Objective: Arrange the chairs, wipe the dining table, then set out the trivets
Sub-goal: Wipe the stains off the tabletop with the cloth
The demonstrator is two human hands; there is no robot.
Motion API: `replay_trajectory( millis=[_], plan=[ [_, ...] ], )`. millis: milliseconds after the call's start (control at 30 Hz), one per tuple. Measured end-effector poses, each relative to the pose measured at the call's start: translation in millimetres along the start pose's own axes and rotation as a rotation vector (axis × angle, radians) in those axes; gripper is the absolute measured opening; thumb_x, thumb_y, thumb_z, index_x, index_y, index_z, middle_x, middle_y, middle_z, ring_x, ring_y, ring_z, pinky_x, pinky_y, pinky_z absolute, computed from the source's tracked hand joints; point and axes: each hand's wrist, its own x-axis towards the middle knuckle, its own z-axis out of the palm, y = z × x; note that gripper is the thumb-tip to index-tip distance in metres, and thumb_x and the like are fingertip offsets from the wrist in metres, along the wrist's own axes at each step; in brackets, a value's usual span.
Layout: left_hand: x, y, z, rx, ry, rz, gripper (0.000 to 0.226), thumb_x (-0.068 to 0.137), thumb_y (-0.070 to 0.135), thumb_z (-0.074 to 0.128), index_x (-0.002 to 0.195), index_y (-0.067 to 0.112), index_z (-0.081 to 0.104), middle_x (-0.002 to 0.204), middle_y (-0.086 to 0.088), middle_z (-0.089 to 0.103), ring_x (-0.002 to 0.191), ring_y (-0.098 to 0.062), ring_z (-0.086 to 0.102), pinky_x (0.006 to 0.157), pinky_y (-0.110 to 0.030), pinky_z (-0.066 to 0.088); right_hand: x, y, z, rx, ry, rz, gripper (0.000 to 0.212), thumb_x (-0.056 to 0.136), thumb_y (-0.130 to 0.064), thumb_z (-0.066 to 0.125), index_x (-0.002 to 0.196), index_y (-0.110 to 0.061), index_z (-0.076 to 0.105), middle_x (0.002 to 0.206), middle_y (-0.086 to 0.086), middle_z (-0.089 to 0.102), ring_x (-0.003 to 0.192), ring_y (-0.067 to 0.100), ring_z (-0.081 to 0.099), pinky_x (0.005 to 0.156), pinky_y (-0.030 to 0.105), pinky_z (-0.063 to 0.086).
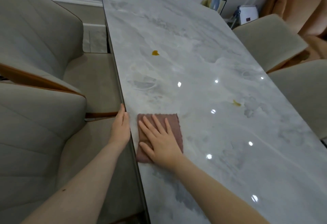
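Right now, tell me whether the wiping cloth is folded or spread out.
Folded. The pink cloth is a compact rectangle under the flat right hand, doubled layers showing at its near corner.

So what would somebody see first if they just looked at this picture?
Probably the right hand pressed flat on a pinkish-brown cloth near the left edge of the shiny marble table. Next, two yellow-orange spots stand out on the pale top: one farther up the table, one off to the right. The left hand rests on the table's edge beside the cloth.
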Motion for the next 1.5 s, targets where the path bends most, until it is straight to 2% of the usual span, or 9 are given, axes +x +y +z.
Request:
replay_trajectory(
  millis=[100, 300, 433, 533, 700, 867, 1100, 1333, 1500],
  plan=[
    [-12, 0, 4, 0.129, -0.005, 0.06, 0.048, 0.105, 0.024, 0.026, 0.151, 0.011, 0.021, 0.157, -0.001, 0.021, 0.144, -0.013, 0.02, 0.119, -0.029, 0.012, -44, 41, 2, -0.01, 0.027, -0.053, 0.057, 0.099, -0.049, 0.024, 0.152, -0.031, 0.013, 0.159, -0.013, 0.009, 0.148, 0.012, 0.0, 0.118, 0.041, -0.007],
    [-28, 5, 14, 0.34, 0.056, 0.073, 0.05, 0.104, 0.021, 0.024, 0.151, 0.005, 0.013, 0.159, -0.005, 0.011, 0.146, -0.015, 0.01, 0.113, -0.018, 0.004, -61, 83, -33, 0.63, 0.433, 0.467, 0.03, 0.099, -0.001, 0.043, 0.121, -0.005, 0.062, 0.127, -0.008, 0.059, 0.122, 0.005, 0.053, 0.108, 0.027, 0.037],
    [-29, 10, 18, 0.381, 0.078, 0.09, 0.05, 0.104, 0.019, 0.025, 0.15, 0.002, 0.014, 0.159, -0.009, 0.011, 0.147, -0.017, 0.01, 0.116, -0.023, 0.005, -49, 64, -72, 1.273, 0.493, 0.601, 0.029, 0.104, -0.02, 0.037, 0.121, -0.018, 0.06, 0.109, 0.002, 0.07, 0.075, 0.023, 0.064, 0.057, 0.031, 0.052],
    [-29, 14, 23, 0.4, 0.105, 0.111, 0.05, 0.104, 0.018, 0.025, 0.149, 0.0, 0.015, 0.158, -0.011, 0.011, 0.147, -0.018, 0.01, 0.116, -0.023, 0.004, -51, 66, -80, 1.557, 0.508, 0.73, 0.03, 0.103, -0.03, 0.039, 0.124, -0.019, 0.057, 0.107, 0.013, 0.067, 0.085, 0.027, 0.063, 0.073, 0.04, 0.052],
    [-26, 15, 30, 0.422, 0.135, 0.125, 0.05, 0.104, 0.019, 0.025, 0.149, 0.0, 0.014, 0.159, -0.01, 0.01, 0.147, -0.018, 0.008, 0.115, -0.021, 0.003, -79, 77, -45, 0.81, 0.537, 0.597, 0.037, 0.097, -0.001, 0.037, 0.124, -0.016, 0.058, 0.134, -0.003, 0.055, 0.126, 0.013, 0.049, 0.113, 0.031, 0.03],
    [-16, 9, 27, 0.359, 0.164, 0.148, 0.049, 0.104, 0.019, 0.024, 0.15, 0.002, 0.015, 0.159, -0.008, 0.011, 0.147, -0.016, 0.009, 0.112, -0.016, 0.002, -94, 72, -5, 0.246, 0.208, 0.514, 0.058, 0.092, -0.049, 0.009, 0.148, -0.033, 0.017, 0.151, -0.018, 0.005, 0.144, 0.003, -0.003, 0.118, 0.027, -0.008],
    [-3, 1, 30, 0.219, 0.188, 0.199, 0.048, 0.105, 0.02, 0.023, 0.15, 0.008, 0.016, 0.158, -0.001, 0.013, 0.145, -0.008, 0.011, 0.111, -0.011, 0.004, 32, 115, -14, 0.106, 0.224, 0.656, 0.056, 0.097, -0.041, 0.018, 0.15, -0.026, 0.026, 0.159, -0.001, 0.018, 0.147, 0.018, 0.01, 0.119, 0.043, -0.001],
    [1, 2, 21, 0.068, 0.203, 0.173, 0.045, 0.105, 0.024, 0.023, 0.149, 0.011, 0.026, 0.155, 0.001, 0.025, 0.141, -0.006, 0.021, 0.112, -0.016, 0.014, -2, 15, 9, 0.104, 0.096, 0.049, 0.049, 0.097, -0.039, 0.035, 0.146, -0.029, 0.036, 0.154, -0.002, 0.032, 0.145, 0.022, 0.024, 0.117, 0.045, 0.009],
    [8, 9, 16, -0.015, 0.243, 0.082, 0.044, 0.105, 0.028, 0.025, 0.144, 0.015, 0.039, 0.148, 0.003, 0.04, 0.138, -0.011, 0.034, 0.113, -0.024, 0.024, 28, 114, -22, 0.083, 0.173, 0.373, 0.062, 0.094, -0.052, 0.014, 0.149, -0.027, 0.029, 0.158, -0.002, 0.021, 0.147, 0.018, 0.013, 0.118, 0.035, -0.001]
  ],
)
